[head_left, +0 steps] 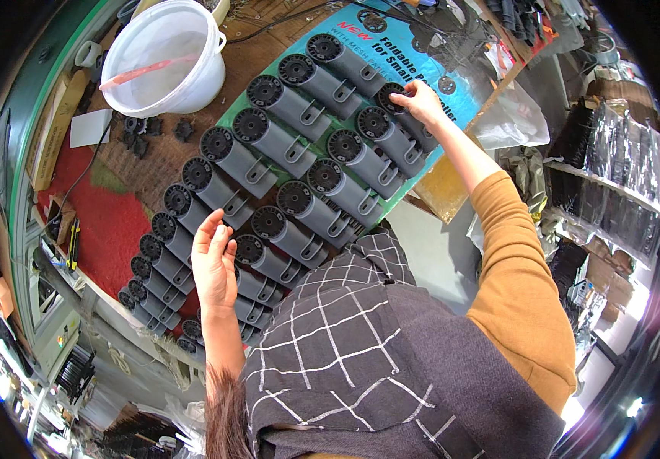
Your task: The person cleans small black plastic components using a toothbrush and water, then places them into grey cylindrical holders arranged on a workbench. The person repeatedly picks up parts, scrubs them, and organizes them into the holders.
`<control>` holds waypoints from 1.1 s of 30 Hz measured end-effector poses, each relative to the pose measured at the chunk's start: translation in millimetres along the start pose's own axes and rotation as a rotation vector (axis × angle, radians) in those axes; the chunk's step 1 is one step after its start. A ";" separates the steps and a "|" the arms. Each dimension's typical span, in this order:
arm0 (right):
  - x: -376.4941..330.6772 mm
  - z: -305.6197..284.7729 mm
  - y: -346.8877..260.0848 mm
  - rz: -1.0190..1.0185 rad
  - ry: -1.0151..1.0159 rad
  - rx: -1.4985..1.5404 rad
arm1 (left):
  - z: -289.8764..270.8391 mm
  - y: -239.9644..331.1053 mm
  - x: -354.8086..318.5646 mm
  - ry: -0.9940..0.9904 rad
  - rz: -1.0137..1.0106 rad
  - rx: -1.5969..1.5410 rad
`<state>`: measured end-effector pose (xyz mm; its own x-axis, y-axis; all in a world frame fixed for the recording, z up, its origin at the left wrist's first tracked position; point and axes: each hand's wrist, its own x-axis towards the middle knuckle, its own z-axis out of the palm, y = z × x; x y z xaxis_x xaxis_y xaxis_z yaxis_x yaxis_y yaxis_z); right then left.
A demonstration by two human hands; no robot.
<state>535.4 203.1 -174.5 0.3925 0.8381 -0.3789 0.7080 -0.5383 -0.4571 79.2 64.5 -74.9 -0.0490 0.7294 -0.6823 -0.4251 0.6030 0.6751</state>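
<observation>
Grey plastic housings (291,107) with round black spoked discs at one end stand in slanting rows before me. My right hand (426,107) reaches to the far right end of the nearer row. Its fingertips are drawn together at the disc of one housing (414,126); what they pinch, if anything, is hidden. My left hand (215,264) hovers over the rows at the left middle, palm turned partly up and fingers curled in. A small dark spot shows at its fingertips, too small to name; it may be a piece held or a disc behind.
A white bucket (211,80) with a reddish strip across it stands at the far left. Small black plastic parts (140,136) lie near it, beside a white card (90,128). Blue printed sheeting (460,69) covers the far bench. Clear plastic wrap (513,118) hangs at the right edge.
</observation>
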 end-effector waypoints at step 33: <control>-108.7 139.3 -243.8 -0.855 -0.530 0.304 | -59.4 53.5 125.0 0.318 0.419 0.719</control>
<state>238.4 230.8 -133.9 -0.5279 0.8428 -0.1047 0.4223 0.1535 -0.8934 -3.4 168.7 -140.7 -0.3668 0.8758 -0.3137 0.3484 0.4420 0.8266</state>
